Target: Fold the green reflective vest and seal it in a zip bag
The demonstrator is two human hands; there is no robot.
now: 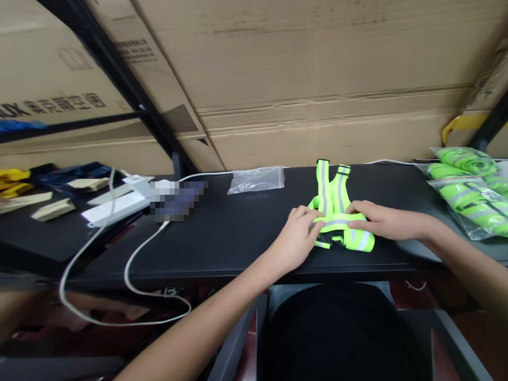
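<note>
A neon yellow reflective vest (336, 198) with grey stripes lies partly folded on the black table (238, 233), near its front edge. My left hand (296, 238) rests on the vest's left side, fingers bent and pinching a fold of the strap. Opposite it, my right hand (377, 219) presses down on the vest's right side with fingers curled onto the fabric. Both hands hold the folded lower part together.
An empty clear zip bag (257, 180) lies behind the vest. Bagged neon vests (468, 190) are piled at the right. At the left are a white power strip (119, 203), white cables (130, 264) hanging over the edge, and cardboard pieces. Large cardboard boxes (317, 79) stand behind.
</note>
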